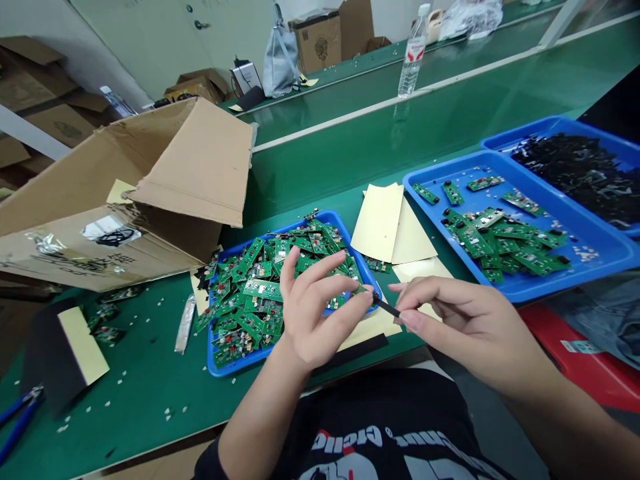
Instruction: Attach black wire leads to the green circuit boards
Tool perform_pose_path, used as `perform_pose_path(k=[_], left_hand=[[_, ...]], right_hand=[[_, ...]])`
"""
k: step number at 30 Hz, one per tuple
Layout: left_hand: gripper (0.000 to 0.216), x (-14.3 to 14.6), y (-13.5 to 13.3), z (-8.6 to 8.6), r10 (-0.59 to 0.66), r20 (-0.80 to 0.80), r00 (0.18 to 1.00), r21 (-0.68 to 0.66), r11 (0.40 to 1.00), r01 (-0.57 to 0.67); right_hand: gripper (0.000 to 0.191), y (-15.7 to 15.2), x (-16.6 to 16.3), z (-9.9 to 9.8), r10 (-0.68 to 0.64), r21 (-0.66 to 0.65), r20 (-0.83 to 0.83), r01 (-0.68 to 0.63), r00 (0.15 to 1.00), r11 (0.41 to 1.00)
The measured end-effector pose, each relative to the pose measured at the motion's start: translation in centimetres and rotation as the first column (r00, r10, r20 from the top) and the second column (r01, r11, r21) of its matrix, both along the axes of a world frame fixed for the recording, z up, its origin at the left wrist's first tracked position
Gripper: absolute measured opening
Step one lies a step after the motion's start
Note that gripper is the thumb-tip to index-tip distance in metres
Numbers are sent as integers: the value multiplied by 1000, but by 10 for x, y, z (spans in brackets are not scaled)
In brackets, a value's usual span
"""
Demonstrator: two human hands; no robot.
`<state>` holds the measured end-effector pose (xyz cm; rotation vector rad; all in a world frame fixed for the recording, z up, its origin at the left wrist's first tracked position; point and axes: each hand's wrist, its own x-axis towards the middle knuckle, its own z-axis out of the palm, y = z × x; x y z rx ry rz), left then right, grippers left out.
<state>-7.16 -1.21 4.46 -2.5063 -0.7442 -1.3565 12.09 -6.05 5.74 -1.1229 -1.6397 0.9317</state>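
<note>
My left hand is in front of the near blue tray, thumb and forefinger pinched on a small green circuit board that is mostly hidden by the fingers. The other fingers are spread. A thin black strip runs from that pinch to my right hand, whose thumb and forefinger are closed on its other end. Where the strip meets the board is too small to make out. Heaped green circuit boards fill the near tray. Yellow card sheets lie behind my hands.
At right, a blue tray holds more boards, beside another full of black pieces. An open cardboard box stands at left. Blue-handled pliers lie front left. A water bottle stands behind, and a red stool is at right.
</note>
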Motion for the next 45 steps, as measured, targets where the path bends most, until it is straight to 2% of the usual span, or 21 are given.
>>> perform_pose_path(k=[3,6,9,11,13,16,19,21,24,29,32,34,36,37,39,41,43,45], left_hand=[[7,-3,4,2,-137,-11,991,-191,973,132],[13,-6,5,4,-226,55,973,-368,901,230],[9,-9,3,5,-280,78,957,-444,849,285],[12,-9,0,6,-265,22,964,-424,871,249],[11,-6,-3,7,-204,-76,976,-388,908,159],[14,0,-8,9,-99,-204,974,-366,930,18],[15,5,-9,9,-56,-220,974,-330,944,-21],[14,5,-8,8,-18,-225,974,-299,953,-51],[12,2,-6,9,24,-209,978,-292,952,-86],[7,0,-11,13,81,-74,994,-340,935,-102],[5,5,-14,12,35,-86,996,-311,948,-61],[9,9,-16,11,-5,-44,999,-348,937,-10],[8,13,-18,9,-13,70,997,-465,884,44],[10,14,-19,8,12,146,989,-547,834,70],[17,16,-21,6,90,283,955,-707,692,144],[26,17,-22,5,156,363,919,-822,517,237],[31,17,-23,5,175,392,903,-879,361,311],[25,18,-23,5,198,418,887,-897,244,368]], right_hand=[[10,3,1,-4,-11,-46,-33,9,999,999],[9,5,6,-9,-54,-71,-24,53,998,996],[8,7,11,-11,-58,-74,8,58,998,996],[9,7,13,-11,-59,-51,57,62,997,997],[10,6,12,-9,-64,-4,128,66,990,998],[14,3,5,-5,-67,115,228,41,971,992],[16,-1,-6,0,-93,251,273,22,958,968],[17,-5,-11,2,-69,284,249,-4,966,959],[18,-9,-8,3,-27,237,201,-22,979,971],[13,-6,10,0,-103,128,97,90,990,988],[11,-4,11,-4,-102,99,6,100,995,990],[13,-4,6,-8,-109,118,-14,110,994,987],[17,-3,0,-15,-131,190,-13,131,991,973],[19,-3,-3,-19,-133,237,-14,132,991,962],[23,-1,-6,-24,-118,322,-17,117,993,939],[24,2,-7,-27,-100,381,-4,94,995,920],[25,4,-6,-25,-105,433,36,79,994,898],[25,6,-3,-22,-121,480,87,65,989,875]])
